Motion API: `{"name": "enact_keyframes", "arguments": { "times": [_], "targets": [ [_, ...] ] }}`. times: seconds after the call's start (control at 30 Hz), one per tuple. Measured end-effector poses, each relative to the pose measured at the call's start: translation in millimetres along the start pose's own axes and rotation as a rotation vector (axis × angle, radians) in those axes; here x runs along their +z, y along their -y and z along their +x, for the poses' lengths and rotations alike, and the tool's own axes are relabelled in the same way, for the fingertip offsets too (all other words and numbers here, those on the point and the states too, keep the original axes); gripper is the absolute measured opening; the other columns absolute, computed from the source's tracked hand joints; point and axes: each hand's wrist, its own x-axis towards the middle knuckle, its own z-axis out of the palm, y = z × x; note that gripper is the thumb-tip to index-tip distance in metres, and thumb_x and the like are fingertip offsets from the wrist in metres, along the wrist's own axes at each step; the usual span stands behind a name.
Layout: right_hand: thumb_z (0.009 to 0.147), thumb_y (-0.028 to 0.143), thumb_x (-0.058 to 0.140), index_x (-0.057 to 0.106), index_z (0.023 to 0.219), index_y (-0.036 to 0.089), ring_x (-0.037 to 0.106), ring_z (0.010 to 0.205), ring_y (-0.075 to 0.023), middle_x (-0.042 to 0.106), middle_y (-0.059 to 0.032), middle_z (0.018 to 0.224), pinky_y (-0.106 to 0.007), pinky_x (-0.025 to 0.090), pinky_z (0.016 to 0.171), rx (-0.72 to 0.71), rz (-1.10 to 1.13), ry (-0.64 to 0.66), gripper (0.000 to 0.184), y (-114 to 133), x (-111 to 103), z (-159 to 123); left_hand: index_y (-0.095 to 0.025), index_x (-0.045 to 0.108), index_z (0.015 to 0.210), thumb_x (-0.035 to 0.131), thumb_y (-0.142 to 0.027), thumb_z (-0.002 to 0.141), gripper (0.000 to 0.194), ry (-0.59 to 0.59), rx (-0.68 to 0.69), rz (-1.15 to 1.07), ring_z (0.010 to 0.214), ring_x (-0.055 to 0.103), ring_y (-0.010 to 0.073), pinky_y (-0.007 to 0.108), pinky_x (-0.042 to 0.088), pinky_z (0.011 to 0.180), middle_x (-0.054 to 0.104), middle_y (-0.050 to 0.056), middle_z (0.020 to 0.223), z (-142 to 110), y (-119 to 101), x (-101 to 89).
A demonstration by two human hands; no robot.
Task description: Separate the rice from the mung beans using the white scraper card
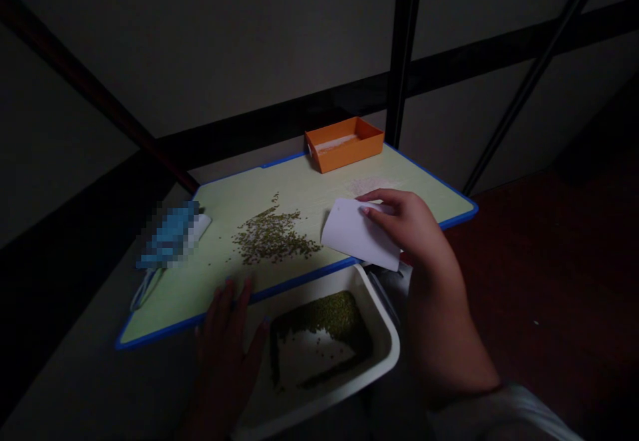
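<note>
My right hand (407, 221) pinches a white, slightly curved card (357, 231) between thumb and fingers, above the front edge of a pale green board (194, 288) with a blue rim. Left of the card, small green beans (272, 235) lie scattered in a loose heap. Just below the board's front edge, a white tub (384, 354) holds more green beans (337, 311), gathered mostly along its far and right sides. My left hand (227, 341) is at the tub's left side with fingers spread, their tips near the board's edge; shadow hides whether it touches the rim.
An orange open box (349, 151) with pale contents stands at the board's back. Pale grains (372, 185) lie in front of it. A blurred-out blue item (170, 235) rests at the board's left edge. Dark-striped panels (279, 42) rise behind; reddish floor (539, 294) shows at right.
</note>
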Motion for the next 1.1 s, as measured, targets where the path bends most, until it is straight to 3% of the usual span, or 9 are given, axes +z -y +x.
{"name": "enact_keyframes", "arguments": {
  "times": [0.23, 0.43, 0.57, 0.73, 0.87, 0.97, 1.1],
  "targets": [
    [0.085, 0.024, 0.061, 0.080, 0.106, 0.020, 0.071, 0.097, -0.0282, 0.080, -0.0108, 0.109, -0.041, 0.049, 0.085, -0.004, -0.012, 0.046, 0.028, 3.8, -3.9, -4.6, -0.057, 0.015, 0.145, 0.025, -0.067, 0.093, 0.054, -0.002, 0.005, 0.032, 0.157, 0.015, 0.0208, 0.075, 0.027, 0.129, 0.011, -0.012, 0.163, -1.3, -1.6, -0.9],
    [0.085, 0.024, 0.061, 0.079, 0.108, 0.018, 0.070, 0.093, -0.0266, 0.080, -0.0114, 0.105, -0.040, 0.049, 0.084, -0.023, 0.008, 0.092, 0.030, 5.8, 6.4, -1.6, -0.056, 0.014, 0.146, 0.025, -0.065, 0.094, 0.054, -0.008, -0.016, 0.064, 0.157, 0.014, 0.0217, 0.079, 0.028, 0.126, 0.012, -0.010, 0.164, -1.8, -11.1, -2.0],
    [0.084, 0.024, 0.062, 0.080, 0.107, 0.019, 0.071, 0.095, -0.0275, 0.080, -0.0116, 0.106, -0.041, 0.049, 0.085, -0.031, 0.008, 0.051, 0.029, 1.4, 11.5, 1.7, -0.056, 0.014, 0.146, 0.026, -0.066, 0.094, 0.055, -0.034, 0.005, 0.090, 0.157, 0.016, 0.0240, 0.081, 0.029, 0.124, 0.012, -0.009, 0.164, -1.4, -8.7, 1.4],
    [0.084, 0.023, 0.063, 0.079, 0.104, 0.019, 0.072, 0.095, -0.0264, 0.080, -0.0102, 0.109, -0.038, 0.050, 0.083, -0.032, 0.055, -0.034, 0.026, -1.6, 2.5, -1.8, -0.057, 0.011, 0.146, 0.025, -0.067, 0.093, 0.056, -0.054, 0.043, 0.101, 0.156, 0.020, 0.0254, 0.078, 0.032, 0.125, 0.013, -0.010, 0.164, -0.6, -0.2, 4.8],
    [0.085, 0.022, 0.064, 0.079, 0.103, 0.020, 0.072, 0.096, -0.0245, 0.081, -0.0085, 0.108, -0.037, 0.050, 0.085, -0.080, 0.075, 0.032, 0.023, 3.0, -1.7, -5.9, -0.059, 0.009, 0.145, 0.026, -0.067, 0.093, 0.055, -0.069, 0.051, 0.098, 0.156, 0.019, 0.0249, 0.079, 0.034, 0.124, 0.012, -0.011, 0.164, -0.7, 0.3, 5.4],
    [0.086, 0.022, 0.065, 0.079, 0.103, 0.020, 0.072, 0.098, -0.0244, 0.081, -0.0081, 0.107, -0.037, 0.051, 0.087, -0.111, 0.059, 0.093, 0.022, 5.2, 4.6, -5.2, -0.060, 0.010, 0.144, 0.027, -0.067, 0.093, 0.055, -0.062, 0.040, 0.089, 0.156, 0.019, 0.0253, 0.080, 0.034, 0.123, 0.013, -0.011, 0.163, -1.2, -1.6, 4.4],
    [0.086, 0.021, 0.065, 0.079, 0.104, 0.021, 0.072, 0.101, -0.0254, 0.081, -0.0083, 0.109, -0.039, 0.050, 0.091, -0.120, 0.047, 0.080, 0.023, 2.0, 18.5, 0.0, -0.061, 0.012, 0.144, 0.028, -0.066, 0.093, 0.053, -0.063, 0.030, 0.071, 0.156, 0.020, 0.0249, 0.081, 0.034, 0.122, 0.015, -0.012, 0.163, -1.4, -3.4, 2.8]
  ]
}}
